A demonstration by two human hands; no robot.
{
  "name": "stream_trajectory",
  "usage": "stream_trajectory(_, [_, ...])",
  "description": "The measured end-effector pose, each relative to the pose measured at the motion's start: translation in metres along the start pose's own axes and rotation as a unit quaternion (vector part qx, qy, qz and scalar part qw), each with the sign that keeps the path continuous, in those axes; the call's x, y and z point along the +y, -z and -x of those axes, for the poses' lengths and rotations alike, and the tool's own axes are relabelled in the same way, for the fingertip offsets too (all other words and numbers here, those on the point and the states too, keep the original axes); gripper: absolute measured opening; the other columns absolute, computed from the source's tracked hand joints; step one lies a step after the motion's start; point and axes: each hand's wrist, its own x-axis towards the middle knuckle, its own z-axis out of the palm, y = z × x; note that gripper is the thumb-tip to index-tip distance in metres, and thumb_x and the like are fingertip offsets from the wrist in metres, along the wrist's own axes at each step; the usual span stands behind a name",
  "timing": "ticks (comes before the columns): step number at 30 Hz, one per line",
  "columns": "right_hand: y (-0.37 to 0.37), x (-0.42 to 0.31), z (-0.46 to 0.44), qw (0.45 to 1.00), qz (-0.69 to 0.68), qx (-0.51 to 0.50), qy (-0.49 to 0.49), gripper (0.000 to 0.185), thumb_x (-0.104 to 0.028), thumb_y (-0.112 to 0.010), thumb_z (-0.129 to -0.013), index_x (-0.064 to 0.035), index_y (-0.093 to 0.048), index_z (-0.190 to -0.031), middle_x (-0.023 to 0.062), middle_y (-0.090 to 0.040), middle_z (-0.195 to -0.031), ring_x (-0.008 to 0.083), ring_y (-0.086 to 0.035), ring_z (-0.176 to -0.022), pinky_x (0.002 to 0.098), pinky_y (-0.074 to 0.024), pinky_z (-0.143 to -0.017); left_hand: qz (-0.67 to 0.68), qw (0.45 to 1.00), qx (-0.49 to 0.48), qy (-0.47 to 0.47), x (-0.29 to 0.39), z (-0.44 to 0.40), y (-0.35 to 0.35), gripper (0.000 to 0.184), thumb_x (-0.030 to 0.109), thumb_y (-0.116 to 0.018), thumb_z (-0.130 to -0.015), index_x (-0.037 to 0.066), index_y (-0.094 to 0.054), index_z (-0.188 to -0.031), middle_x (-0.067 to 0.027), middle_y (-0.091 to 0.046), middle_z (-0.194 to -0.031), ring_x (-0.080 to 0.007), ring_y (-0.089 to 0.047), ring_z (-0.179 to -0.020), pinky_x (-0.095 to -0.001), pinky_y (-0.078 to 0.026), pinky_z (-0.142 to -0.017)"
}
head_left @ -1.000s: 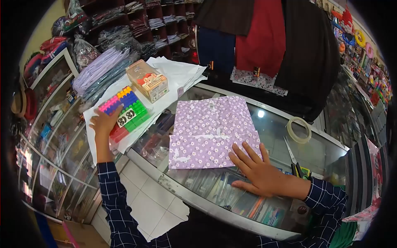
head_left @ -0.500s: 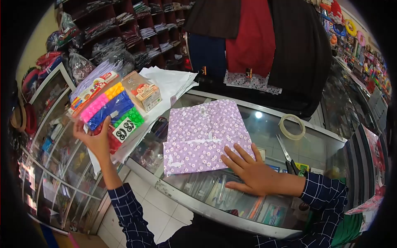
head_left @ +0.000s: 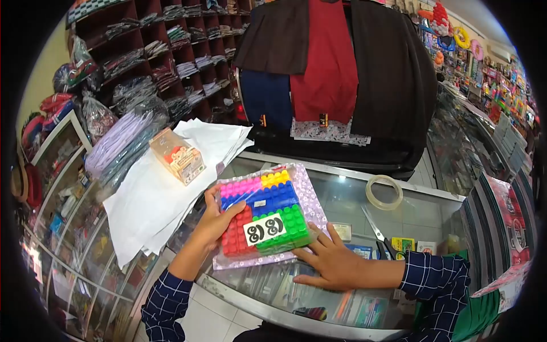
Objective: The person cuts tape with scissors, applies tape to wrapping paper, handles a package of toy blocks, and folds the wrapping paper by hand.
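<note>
My left hand (head_left: pixel 218 219) grips the left side of a clear pack of colourful toy building blocks (head_left: pixel 272 202), pink, yellow, blue, red and green. A white label with black figures shows on its front. Under the pack lies a folded sheet of purple flowered wrapping paper (head_left: pixel 312 199), mostly covered by it. My right hand (head_left: pixel 330 259) lies with fingers spread at the paper's right edge, its fingertips by the green corner of the pack. Right of that hand are black-handled scissors (head_left: pixel 376 228) and a roll of clear tape (head_left: pixel 384 192).
A small boxed item (head_left: pixel 178 157) rests on white paper sheets (head_left: pixel 137 211) at the left. The glass counter (head_left: pixel 433 208) holds stationery beneath. Trousers (head_left: pixel 330 62) hang over a black case behind it, and striped goods (head_left: pixel 501 228) stand at the right.
My left hand has brought the block pack from the white sheets at the left onto the flowered paper. My right hand stays spread at the paper's edge. The whole view has shifted slightly.
</note>
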Motion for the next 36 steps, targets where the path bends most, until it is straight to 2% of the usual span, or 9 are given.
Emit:
stream_trajectory(6, [0.011, 0.007, 0.0, 0.992, -0.12, 0.033, -0.001, 0.063, -0.051, -0.05, -0.093, 0.0017, -0.046, -0.128, 0.0342, -0.032, -0.134, 0.0544, -0.027, -0.13, 0.0622, -0.0212, -0.109, -0.077, 0.997, 0.01, -0.007, -0.013, -0.006, 0.009, 0.082, 0.022, -0.069, -0.087, 0.01, -0.01, -0.142, -0.0208, -0.044, -0.13, -0.0247, -0.056, -0.111, -0.0377, -0.053, -0.087])
stream_trajectory(7, [0.02, 0.007, 0.002, 0.986, -0.158, 0.031, -0.037, 0.05, -0.04, -0.061, -0.09, 0.0018, -0.048, -0.115, 0.0292, -0.037, -0.125, 0.0486, -0.041, -0.12, 0.0525, -0.0369, -0.103, -0.073, 0.997, -0.002, -0.014, -0.012, -0.005, 0.007, 0.081, 0.022, -0.069, -0.087, 0.009, -0.011, -0.142, -0.021, -0.044, -0.131, -0.0247, -0.056, -0.112, -0.037, -0.053, -0.087])
stream_trajectory(11, [0.043, 0.02, -0.002, 0.957, -0.28, 0.036, -0.067, 0.039, -0.026, -0.068, -0.087, 0.0, -0.045, -0.104, 0.0186, -0.041, -0.111, 0.0342, -0.056, -0.098, 0.0397, -0.0482, -0.082, -0.197, 0.972, -0.031, -0.122, -0.033, -0.02, 0.02, 0.078, 0.025, -0.072, -0.085, 0.007, -0.017, -0.137, -0.0244, -0.034, -0.134, -0.0267, -0.038, -0.127, -0.039, -0.038, -0.103])
stream_trajectory(13, [0.042, 0.023, -0.003, 0.958, -0.269, 0.09, -0.049, 0.041, -0.027, -0.068, -0.087, -0.0007, -0.045, -0.109, 0.0183, -0.041, -0.113, 0.034, -0.056, -0.099, 0.0395, -0.0484, -0.083, -0.312, 0.934, -0.043, -0.171, -0.025, -0.025, 0.027, 0.068, 0.035, -0.072, -0.084, 0.007, -0.03, -0.131, -0.0314, -0.029, -0.136, -0.0335, -0.031, -0.133, -0.0417, -0.03, -0.106])
stream_trajectory(16, [0.039, 0.019, -0.002, 0.964, -0.252, 0.073, -0.042, 0.044, -0.024, -0.066, -0.088, -0.0047, -0.045, -0.121, 0.0183, -0.041, -0.117, 0.0338, -0.056, -0.101, 0.0401, -0.0485, -0.085, -0.624, 0.76, 0.071, -0.167, 0.008, -0.018, 0.023, 0.059, 0.045, -0.068, -0.084, 0.007, -0.042, -0.121, -0.0377, -0.024, -0.137, -0.0401, -0.03, -0.133, -0.0388, -0.032, -0.103])
stream_trajectory(17, [0.037, 0.02, -0.002, 0.967, -0.244, 0.055, -0.04, 0.043, -0.023, -0.065, -0.088, -0.0058, -0.044, -0.123, 0.0186, -0.041, -0.117, 0.0344, -0.056, -0.101, 0.0405, -0.0488, -0.085, -0.642, 0.715, 0.113, -0.253, 0.012, -0.024, 0.025, 0.049, 0.046, -0.063, -0.087, 0.006, -0.05, -0.112, -0.0358, -0.039, -0.131, -0.0403, -0.041, -0.126, -0.0441, -0.033, -0.101])
stream_trajectory(21, [0.035, 0.018, -0.004, 0.971, -0.23, 0.058, -0.042, 0.036, -0.018, -0.062, -0.089, -0.0068, -0.047, -0.12, 0.0238, -0.039, -0.13, 0.0411, -0.053, -0.113, 0.0432, -0.05, -0.09, -0.445, 0.867, -0.087, -0.208, 0.033, -0.072, 0.018, 0.041, 0.038, -0.053, -0.095, 0.004, -0.053, -0.119, -0.0184, -0.065, -0.104, -0.0282, -0.062, -0.101, -0.0405, -0.037, -0.097])
stream_trajectory(32, [0.036, 0.016, -0.006, 0.98, -0.168, 0.104, 0.016, 0.033, -0.013, -0.065, -0.087, -0.0003, -0.051, -0.114, 0.0265, -0.029, -0.147, 0.0423, -0.052, -0.112, 0.0442, -0.0488, -0.091, -0.59, 0.771, -0.186, -0.151, 0.023, -0.12, -0.007, 0.058, 0.054, -0.044, -0.092, 0.004, -0.062, -0.118, -0.0184, -0.059, -0.117, -0.033, -0.056, -0.11, -0.0454, -0.035, -0.098])
stream_trajectory(36, [0.031, 0.016, -0.007, 0.981, -0.158, 0.115, 0.014, 0.03, -0.013, -0.064, -0.088, -0.0003, -0.052, -0.112, 0.0267, -0.03, -0.146, 0.0409, -0.053, -0.109, 0.0442, -0.0492, -0.089, -0.537, 0.761, -0.257, -0.257, 0.004, -0.153, 0.013, 0.043, 0.038, -0.043, -0.097, 0.003, -0.058, -0.116, -0.0169, -0.058, -0.112, -0.0322, -0.054, -0.109, -0.038, -0.041, -0.096])
